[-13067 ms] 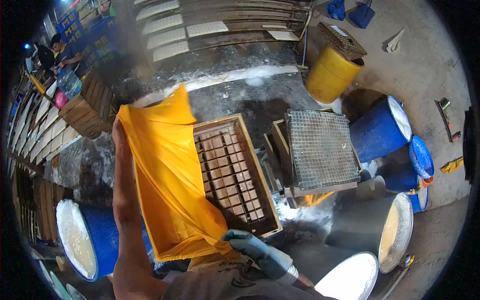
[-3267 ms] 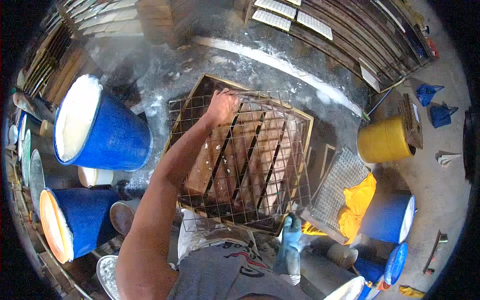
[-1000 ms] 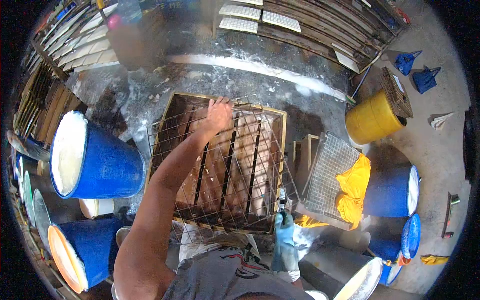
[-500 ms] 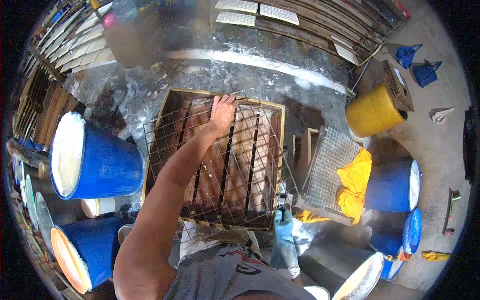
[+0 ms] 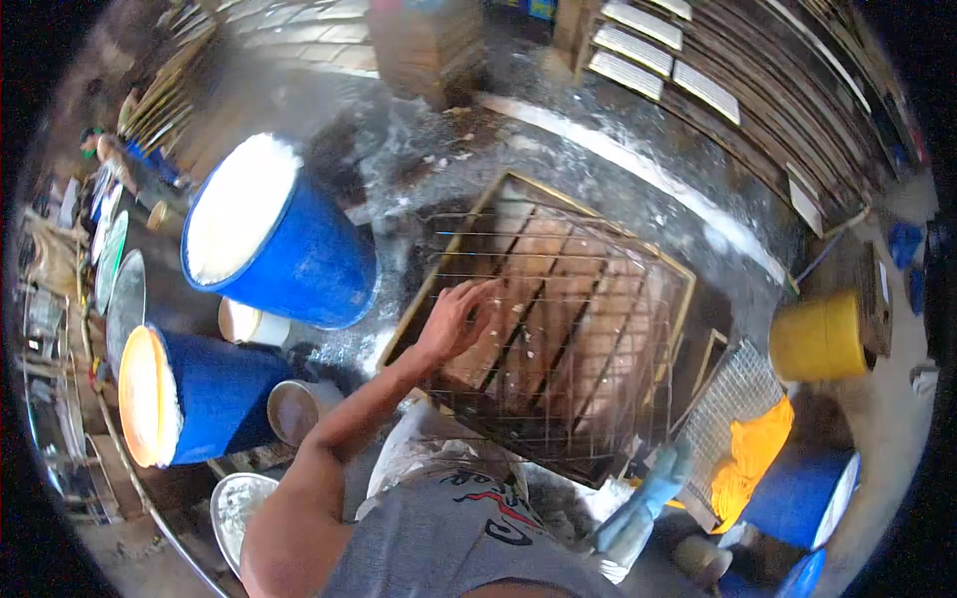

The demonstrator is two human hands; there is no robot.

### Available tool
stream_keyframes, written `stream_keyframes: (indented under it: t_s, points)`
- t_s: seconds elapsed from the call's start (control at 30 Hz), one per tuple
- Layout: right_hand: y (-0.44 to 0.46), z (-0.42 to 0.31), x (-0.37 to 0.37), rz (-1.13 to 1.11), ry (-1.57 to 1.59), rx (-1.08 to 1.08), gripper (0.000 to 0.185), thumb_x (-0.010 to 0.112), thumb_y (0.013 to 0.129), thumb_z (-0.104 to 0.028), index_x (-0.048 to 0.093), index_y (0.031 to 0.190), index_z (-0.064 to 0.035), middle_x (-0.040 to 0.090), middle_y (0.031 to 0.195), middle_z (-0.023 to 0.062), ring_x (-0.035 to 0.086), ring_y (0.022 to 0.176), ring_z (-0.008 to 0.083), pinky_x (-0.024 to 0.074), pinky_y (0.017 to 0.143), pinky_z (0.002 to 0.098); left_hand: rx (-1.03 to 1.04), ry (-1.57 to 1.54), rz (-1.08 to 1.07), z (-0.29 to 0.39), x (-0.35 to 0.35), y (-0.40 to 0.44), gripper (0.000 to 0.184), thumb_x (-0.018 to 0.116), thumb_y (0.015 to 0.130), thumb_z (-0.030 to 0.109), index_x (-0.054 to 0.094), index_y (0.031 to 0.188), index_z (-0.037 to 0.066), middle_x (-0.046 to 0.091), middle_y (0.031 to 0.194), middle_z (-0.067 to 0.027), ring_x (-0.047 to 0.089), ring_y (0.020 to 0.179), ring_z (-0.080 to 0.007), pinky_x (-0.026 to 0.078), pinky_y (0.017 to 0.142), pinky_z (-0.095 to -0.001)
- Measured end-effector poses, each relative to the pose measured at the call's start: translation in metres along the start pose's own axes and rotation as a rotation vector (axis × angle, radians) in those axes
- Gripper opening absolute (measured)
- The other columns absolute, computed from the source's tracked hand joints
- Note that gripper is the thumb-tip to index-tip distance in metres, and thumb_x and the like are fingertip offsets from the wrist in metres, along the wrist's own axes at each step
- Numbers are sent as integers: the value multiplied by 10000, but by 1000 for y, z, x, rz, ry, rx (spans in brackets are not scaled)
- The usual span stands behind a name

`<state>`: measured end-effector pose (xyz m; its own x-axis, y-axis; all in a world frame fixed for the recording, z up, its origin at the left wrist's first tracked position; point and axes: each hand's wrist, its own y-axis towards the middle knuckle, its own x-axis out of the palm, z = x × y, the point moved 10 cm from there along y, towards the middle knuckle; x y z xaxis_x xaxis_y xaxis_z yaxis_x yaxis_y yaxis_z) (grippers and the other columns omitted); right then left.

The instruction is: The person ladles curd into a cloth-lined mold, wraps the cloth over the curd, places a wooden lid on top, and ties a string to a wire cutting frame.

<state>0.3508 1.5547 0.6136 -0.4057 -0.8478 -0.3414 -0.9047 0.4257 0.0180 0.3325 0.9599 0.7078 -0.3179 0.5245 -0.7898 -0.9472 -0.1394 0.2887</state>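
A wire grid (image 5: 616, 344) lies over a wooden frame box (image 5: 682, 289) with slatted boards inside, its bars blurred. My left hand (image 5: 465, 317), bare, is above the box's left part, with fingers loosely bent and apart; nothing shows in it. Whether it touches the grid is unclear. On my right hand (image 5: 666, 474) is a blue-grey glove. It is beside the box's near right corner, fingers raised and seemingly holding nothing. Close to that glove stands a mesh-topped tray (image 5: 736, 397) with a yellow cloth (image 5: 753, 453) lying on it.
To the left are a blue drum (image 5: 299, 244) heaped with white material, another blue drum (image 5: 224, 394) and a small pail (image 5: 299, 411). A yellow drum (image 5: 817, 334) and a blue drum (image 5: 802, 498) stand right. Racks with white sheets (image 5: 638, 50) line the back. Another person (image 5: 115, 159) is far left.
My view has turned left. My left hand has come off the grid's far edge and moved back toward me. The gloved right hand has left the grid's near corner, its fingers now extended.
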Motion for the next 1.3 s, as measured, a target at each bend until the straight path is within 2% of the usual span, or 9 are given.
stream_keyframes:
  t_s: [0.17, 0.23, 0.47, 0.53, 0.57, 0.7, 1.03, 1.23, 1.3]
  points:
    - [-14, -153, 118, -107, -175, -353, 324, 606, 1021, -142, 633, 1295, 28, 668, 1171, 98, 622, 1031, 182, 512, 916, 319, -276, -160, 243, -114, -83, -116, 383, 711, 948, 120, 653, 1325, 77, 702, 1173, -124, 697, 927, -300, 499, 886, -424]
    - [-47, -179, 182, -114, 44, -169, 334, 615, 1016, -113, 623, 1321, 22, 674, 1186, 97, 622, 1058, 188, 510, 948, 322, -350, -205, 273, -158, -100, -149, 341, 719, 942, 106, 679, 1278, 64, 714, 1145, -132, 705, 890, -302, 511, 870, -423]
    - [-269, -268, 418, -670, -118, -265, 356, 659, 999, -73, 635, 1353, -44, 679, 1249, 76, 631, 1163, 195, 500, 1031, 330, -481, -380, 26, -305, -132, -234, 250, 689, 978, 178, 718, 1166, 17, 732, 1005, -188, 711, 813, -350, 559, 725, -444]
    - [-309, -228, 469, -823, -311, -261, 354, 662, 996, -72, 652, 1350, -82, 673, 1286, 73, 628, 1192, 193, 489, 1049, 331, -485, -336, -38, -327, -147, -267, 266, 691, 977, 193, 720, 1173, 16, 735, 1001, -189, 713, 815, -356, 561, 732, -448]
    - [-336, -219, 486, -883, -124, 70, 368, 676, 994, -113, 660, 1362, -120, 688, 1287, 95, 648, 1185, 196, 511, 1025, 346, -473, -272, -90, -338, -154, -279, 282, 693, 976, 208, 722, 1180, 15, 737, 998, -190, 714, 816, -362, 563, 739, -451]
    - [-400, -298, 538, -1044, -297, -164, 387, 630, 1028, -253, 640, 1366, -64, 717, 1219, 164, 696, 1094, 234, 557, 938, 387, -549, -308, -162, -371, -186, -306, 326, 703, 973, 248, 722, 1201, 15, 754, 1030, -200, 737, 890, -371, 577, 789, -442]
    - [-388, -338, 607, -953, -331, -381, 286, 672, 969, -126, 698, 1237, -30, 737, 1156, 200, 714, 1082, 358, 569, 927, 435, -440, -342, -277, -399, -227, -193, 308, 710, 986, 243, 700, 1203, 24, 756, 1091, -188, 748, 949, -316, 578, 828, -401]
    - [-343, -365, 646, -856, -187, -493, 257, 652, 996, -223, 711, 1190, -65, 729, 1152, 165, 700, 1065, 361, 563, 930, 446, -285, -489, -316, -386, -235, -89, 306, 694, 996, 211, 697, 1221, 3, 751, 1087, -184, 746, 983, -295, 574, 875, -381]
    - [-316, -365, 665, -790, -170, -471, 239, 670, 982, -237, 723, 1149, -74, 732, 1109, 160, 701, 1038, 364, 563, 906, 451, -425, -576, -383, -404, -226, -57, 314, 691, 1003, 203, 695, 1226, -18, 756, 1081, -181, 745, 1006, -265, 574, 891, -362]
